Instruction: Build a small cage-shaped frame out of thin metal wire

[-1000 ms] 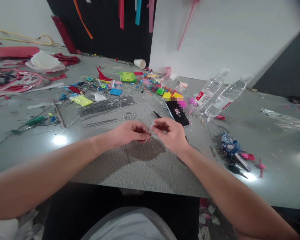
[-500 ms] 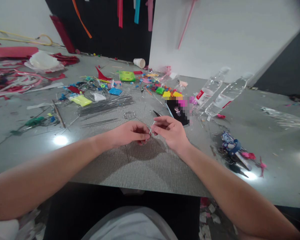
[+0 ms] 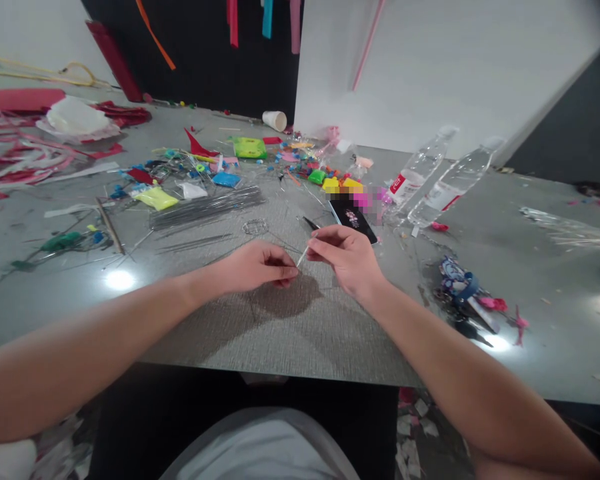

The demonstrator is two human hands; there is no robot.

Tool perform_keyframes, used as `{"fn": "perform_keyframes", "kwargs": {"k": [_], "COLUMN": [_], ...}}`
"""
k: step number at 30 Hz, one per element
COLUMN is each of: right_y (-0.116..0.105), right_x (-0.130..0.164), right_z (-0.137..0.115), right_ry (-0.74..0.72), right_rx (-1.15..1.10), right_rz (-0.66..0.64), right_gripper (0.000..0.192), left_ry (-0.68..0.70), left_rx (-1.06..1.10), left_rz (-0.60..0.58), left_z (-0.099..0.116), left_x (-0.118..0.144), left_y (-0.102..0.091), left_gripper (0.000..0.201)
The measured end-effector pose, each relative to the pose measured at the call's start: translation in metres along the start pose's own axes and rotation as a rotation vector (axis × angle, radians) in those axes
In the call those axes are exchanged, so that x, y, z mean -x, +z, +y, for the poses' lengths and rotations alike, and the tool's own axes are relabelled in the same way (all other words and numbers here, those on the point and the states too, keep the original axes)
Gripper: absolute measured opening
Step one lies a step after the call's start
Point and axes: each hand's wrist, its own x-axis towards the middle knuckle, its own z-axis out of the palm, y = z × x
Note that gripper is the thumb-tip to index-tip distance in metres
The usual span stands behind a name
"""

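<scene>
Both hands pinch one thin wire (image 3: 303, 255) (pale, short): left hand (image 3: 258, 265) at its lower end, right hand (image 3: 344, 258) at the upper end, its length slanting up-right above the table (image 3: 290, 333).

No lettering is legible. Beyond the right hand (image 3: 347, 259), the nearer water bottle (image 3: 414, 175) carries a red-and-white label and the black card (image 3: 354, 221) a small pale emblem, both too small to read.
</scene>
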Motion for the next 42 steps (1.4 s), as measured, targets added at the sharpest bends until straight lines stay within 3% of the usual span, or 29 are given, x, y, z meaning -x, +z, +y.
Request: {"fn": "perform_keyframes", "kwargs": {"k": [12,33,39,42], "right_y": [-0.0001,0.0012,0.0026,0.0038], "right_x": [-0.0009,-0.0017,0.0014,0.0033], "right_z": [0.001,0.0054,0.0028,0.0006], "right_ry": [-0.062,-0.007,-0.093,-0.065], "right_rx": [0.062,0.025,0.022,0.053], "right_rz": [-0.051,-0.09,-0.049,-0.062], "right_gripper": [0.034,0.037,0.049,0.048], "left_ry": [0.013,0.033,0.02,0.026], "left_rx": [0.108,0.108,0.078,0.027], "left_rz": [-0.071,-0.011,0.001,-0.004], "left_z": [-0.0007,0.0024,-0.0004,-0.0008], "left_x": [-0.0006,-0.0001,0.0018,0.0013], "left_y": [-0.0008,0.0045,0.0029,0.001], "left_gripper": [0.02,0.024,0.029,0.033]}}
